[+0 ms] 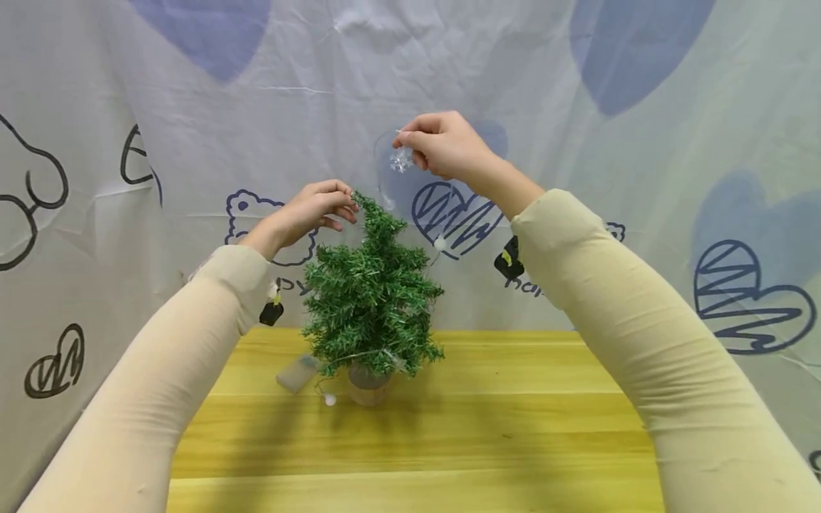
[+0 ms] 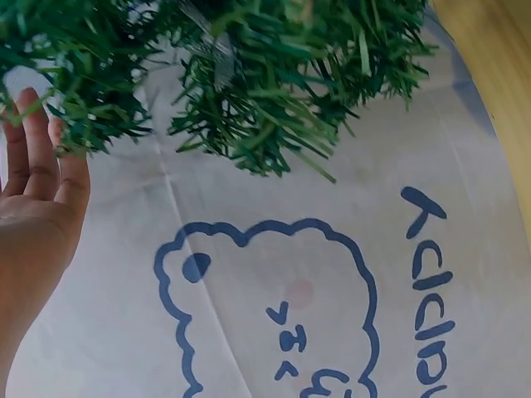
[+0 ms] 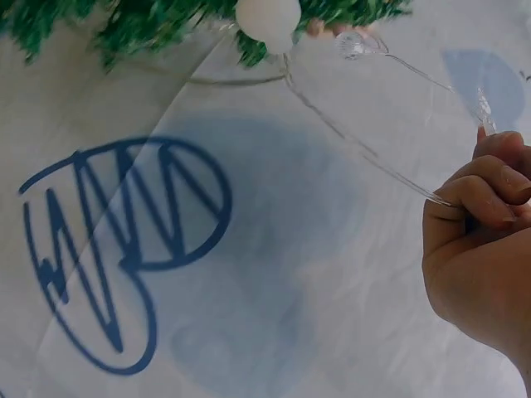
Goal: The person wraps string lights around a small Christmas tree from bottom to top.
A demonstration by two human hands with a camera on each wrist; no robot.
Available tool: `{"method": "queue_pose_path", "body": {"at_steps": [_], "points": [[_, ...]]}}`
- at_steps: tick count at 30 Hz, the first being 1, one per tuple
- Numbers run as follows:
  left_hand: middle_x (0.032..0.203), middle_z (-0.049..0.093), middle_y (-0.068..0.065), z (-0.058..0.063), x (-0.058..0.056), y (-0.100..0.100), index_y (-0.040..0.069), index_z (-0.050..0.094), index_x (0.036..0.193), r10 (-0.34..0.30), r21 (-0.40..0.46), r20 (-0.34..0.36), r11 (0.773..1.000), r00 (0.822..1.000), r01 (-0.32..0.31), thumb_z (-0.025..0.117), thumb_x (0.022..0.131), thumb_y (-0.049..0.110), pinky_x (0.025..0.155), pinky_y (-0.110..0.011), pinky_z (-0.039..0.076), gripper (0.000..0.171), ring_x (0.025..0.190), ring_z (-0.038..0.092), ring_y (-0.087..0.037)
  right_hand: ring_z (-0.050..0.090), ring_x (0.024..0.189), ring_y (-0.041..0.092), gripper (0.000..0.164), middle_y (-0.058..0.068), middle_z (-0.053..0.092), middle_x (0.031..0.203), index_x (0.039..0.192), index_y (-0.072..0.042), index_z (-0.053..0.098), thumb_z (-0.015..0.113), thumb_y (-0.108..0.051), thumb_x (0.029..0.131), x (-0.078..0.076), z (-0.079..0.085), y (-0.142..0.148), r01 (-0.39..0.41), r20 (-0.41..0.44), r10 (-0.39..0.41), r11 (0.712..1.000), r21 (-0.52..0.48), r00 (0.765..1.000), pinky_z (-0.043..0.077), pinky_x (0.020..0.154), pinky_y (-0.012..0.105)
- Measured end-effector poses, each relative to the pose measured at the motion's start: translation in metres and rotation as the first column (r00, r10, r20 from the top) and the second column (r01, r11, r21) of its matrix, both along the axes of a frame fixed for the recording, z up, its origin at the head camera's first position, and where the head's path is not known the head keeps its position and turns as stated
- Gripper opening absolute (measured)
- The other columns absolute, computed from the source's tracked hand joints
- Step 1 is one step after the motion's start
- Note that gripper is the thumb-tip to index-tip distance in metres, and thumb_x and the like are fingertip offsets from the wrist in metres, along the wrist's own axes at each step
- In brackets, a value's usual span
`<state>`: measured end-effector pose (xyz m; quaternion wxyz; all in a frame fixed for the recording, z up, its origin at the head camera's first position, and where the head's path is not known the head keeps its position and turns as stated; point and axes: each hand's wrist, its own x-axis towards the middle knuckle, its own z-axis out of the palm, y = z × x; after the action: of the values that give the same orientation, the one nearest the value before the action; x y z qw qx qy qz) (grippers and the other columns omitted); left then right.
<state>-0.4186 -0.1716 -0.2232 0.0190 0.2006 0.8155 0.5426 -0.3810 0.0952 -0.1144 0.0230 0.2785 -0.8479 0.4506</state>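
A small green artificial Christmas tree (image 1: 372, 292) stands in a round pot (image 1: 368, 387) on the wooden table. My left hand (image 1: 318, 206) is at the treetop, its fingers loosely extended beside the tip; in the left wrist view the fingertips are partly behind the branches. Above and right of the tree, my right hand (image 1: 449, 146) pinches a clear string of lights (image 3: 365, 155). A clear snowflake (image 1: 400, 159) hangs just below those fingertips. The string slopes down toward the tree, with a white ball (image 3: 270, 21) on it near the branches.
Left of the pot a small greyish box (image 1: 298, 372) lies on the table (image 1: 513, 427). Another white ball (image 1: 330, 400) rests by the pot on a thin wire. A white cloth (image 1: 308, 92) with blue hearts and line drawings hangs close behind the tree.
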Motion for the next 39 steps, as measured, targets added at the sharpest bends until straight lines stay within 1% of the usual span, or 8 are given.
{"method": "queue_pose_path", "body": {"at_steps": [8, 14, 16, 24, 28, 30, 35, 39], "points": [[0.119, 0.064, -0.011, 0.000, 0.012, 0.009, 0.007, 0.059, 0.117, 0.074, 0.103, -0.069, 0.992, 0.995, -0.067, 0.047, 0.112, 0.033, 0.090, -0.036, 0.054, 0.029, 0.104, 0.065, -0.015, 0.033, 0.052, 0.012, 0.028, 0.006, 0.056, 0.077, 0.122, -0.012, 0.072, 0.052, -0.028, 0.111, 0.003, 0.000, -0.014, -0.049, -0.046, 0.050, 0.998, 0.025, 0.998, 0.029, 0.049, 0.024], [0.107, 0.065, 0.000, 0.001, 0.020, 0.011, 0.008, 0.058, 0.111, 0.196, 0.168, -0.147, 0.971, 0.970, -0.171, 0.046, 0.112, 0.040, 0.077, -0.029, 0.053, 0.034, 0.096, 0.066, -0.012, 0.034, 0.052, 0.011, 0.027, 0.009, 0.056, 0.078, 0.122, -0.012, 0.073, 0.052, -0.027, 0.111, 0.010, 0.004, -0.014, -0.066, -0.052, 0.065, 0.998, -0.021, 0.996, 0.029, 0.048, 0.023], [0.106, 0.066, 0.001, 0.002, 0.022, 0.008, 0.007, 0.057, 0.115, 0.210, 0.169, -0.170, 0.969, 0.963, -0.181, 0.047, 0.112, 0.039, 0.075, -0.028, 0.051, 0.033, 0.096, 0.066, -0.012, 0.034, 0.052, 0.011, 0.026, 0.008, 0.057, 0.077, 0.121, -0.012, 0.073, 0.054, -0.026, 0.110, 0.013, 0.005, -0.014, -0.086, -0.052, 0.084, 0.996, -0.031, 0.995, 0.029, 0.048, 0.023], [0.111, 0.070, -0.002, -0.001, 0.041, -0.010, 0.008, 0.057, 0.126, 0.189, 0.055, -0.253, 0.982, 0.949, -0.181, 0.053, 0.111, 0.031, 0.081, -0.031, 0.051, 0.028, 0.097, 0.067, -0.012, 0.036, 0.051, 0.012, 0.025, 0.007, 0.057, 0.074, 0.121, -0.011, 0.074, 0.058, -0.025, 0.109, 0.032, -0.003, -0.012, -0.221, -0.081, 0.224, 0.974, 0.042, 0.971, 0.031, 0.048, 0.024], [0.115, 0.073, -0.009, -0.007, 0.049, -0.019, 0.005, 0.059, 0.122, 0.171, -0.077, -0.347, 0.975, 0.922, -0.210, 0.054, 0.110, 0.027, 0.084, -0.034, 0.050, 0.025, 0.097, 0.068, -0.017, 0.039, 0.053, 0.014, 0.025, 0.009, 0.060, 0.077, 0.123, -0.011, 0.073, 0.058, -0.024, 0.109, 0.042, -0.010, -0.012, -0.282, -0.079, 0.291, 0.953, 0.107, 0.953, 0.035, 0.049, 0.026], [0.115, 0.073, -0.011, -0.011, 0.054, -0.022, 0.006, 0.061, 0.119, 0.150, -0.159, -0.408, 0.960, 0.901, -0.231, 0.056, 0.109, 0.025, 0.086, -0.038, 0.052, 0.022, 0.098, 0.068, -0.022, 0.041, 0.054, 0.015, 0.023, 0.009, 0.060, 0.076, 0.122, -0.012, 0.073, 0.059, -0.024, 0.108, 0.046, -0.013, -0.011, -0.301, -0.063, 0.314, 0.941, 0.152, 0.947, 0.037, 0.050, 0.027], [0.108, 0.075, -0.011, -0.018, 0.067, -0.028, 0.009, 0.067, 0.111, 0.074, -0.341, -0.533, 0.893, 0.843, -0.294, 0.059, 0.107, 0.024, 0.084, -0.050, 0.054, 0.017, 0.100, 0.069, -0.029, 0.043, 0.053, 0.017, 0.021, 0.013, 0.062, 0.076, 0.123, -0.015, 0.073, 0.063, -0.022, 0.106, 0.054, -0.024, -0.010, -0.354, -0.038, 0.376, 0.896, 0.268, 0.926, 0.040, 0.052, 0.029], [0.103, 0.076, -0.007, -0.021, 0.077, -0.031, 0.012, 0.071, 0.111, 0.029, -0.455, -0.606, 0.807, 0.795, -0.377, 0.059, 0.107, 0.022, 0.080, -0.050, 0.056, 0.017, 0.093, 0.070, -0.027, 0.045, 0.053, 0.017, 0.022, 0.013, 0.060, 0.075, 0.125, -0.015, 0.072, 0.065, -0.021, 0.105, 0.059, -0.033, -0.010, -0.393, -0.030, 0.426, 0.857, 0.335, 0.904, 0.044, 0.053, 0.030]]}}
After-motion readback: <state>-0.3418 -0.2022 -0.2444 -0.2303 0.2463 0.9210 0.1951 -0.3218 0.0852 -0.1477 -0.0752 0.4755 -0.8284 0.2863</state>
